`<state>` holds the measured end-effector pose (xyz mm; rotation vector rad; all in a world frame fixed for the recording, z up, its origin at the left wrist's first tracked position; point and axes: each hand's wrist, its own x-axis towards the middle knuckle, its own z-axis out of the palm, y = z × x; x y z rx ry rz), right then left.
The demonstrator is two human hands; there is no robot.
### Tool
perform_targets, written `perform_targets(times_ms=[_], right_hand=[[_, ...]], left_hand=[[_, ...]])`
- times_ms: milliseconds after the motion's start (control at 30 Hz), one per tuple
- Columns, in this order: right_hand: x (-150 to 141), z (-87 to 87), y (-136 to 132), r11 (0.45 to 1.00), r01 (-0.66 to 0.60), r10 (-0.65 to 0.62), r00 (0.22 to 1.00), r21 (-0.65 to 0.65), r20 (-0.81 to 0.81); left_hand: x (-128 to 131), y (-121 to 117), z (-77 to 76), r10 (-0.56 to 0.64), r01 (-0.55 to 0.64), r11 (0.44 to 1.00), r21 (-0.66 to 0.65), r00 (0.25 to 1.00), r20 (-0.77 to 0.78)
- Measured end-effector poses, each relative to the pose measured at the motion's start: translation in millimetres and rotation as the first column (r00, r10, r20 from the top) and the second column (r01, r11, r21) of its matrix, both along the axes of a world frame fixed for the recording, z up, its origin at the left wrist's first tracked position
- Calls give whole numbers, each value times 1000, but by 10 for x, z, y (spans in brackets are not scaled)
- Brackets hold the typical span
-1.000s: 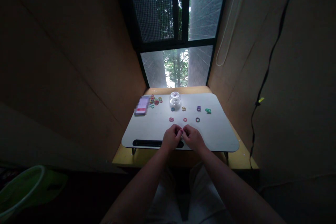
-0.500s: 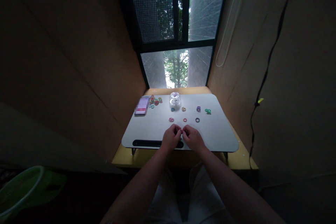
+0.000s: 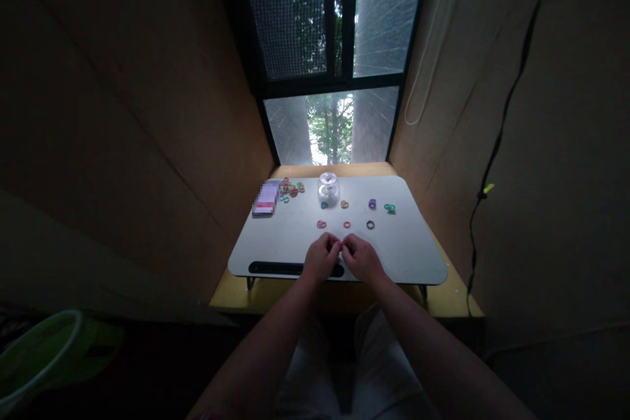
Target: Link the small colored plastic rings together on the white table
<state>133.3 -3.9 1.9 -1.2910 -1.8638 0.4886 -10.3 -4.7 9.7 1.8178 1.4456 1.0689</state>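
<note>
Head view: left hand (image 3: 322, 257) and right hand (image 3: 363, 258) meet, fingertips clamped on a small, mostly hidden reddish item (image 3: 341, 247) over the white rounded-corner table (image 3: 411, 246), near a coral ring-shaped band (image 3: 347, 224).

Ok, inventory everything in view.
window: 1, black frame, ahead
cord: 1, white, beside window
cable: 1, black, right side
bench: 1, yellow, under table
table: 1, white, on bench
blurred device: 1, lavender, far left
mixed loops: uncounted, multicoloured, beside device
jar: 1, clear, far middle
loop groups: 7, blue, yellow, purple, green, pink, red, dark, table centre
basin: 1, green, lower left
legs: 2, pale clothing, below
left hand: 1, bare, near middle
right hand: 1, bare, beside left
</note>
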Motion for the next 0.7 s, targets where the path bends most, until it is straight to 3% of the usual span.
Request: perform_targets(times_ms=[700], right_hand=[[-2,11,-3,1000,6,-6,1000,-8,-10]], left_hand=[[-12,5,-12,-11,11,1000,5,999,-51]])
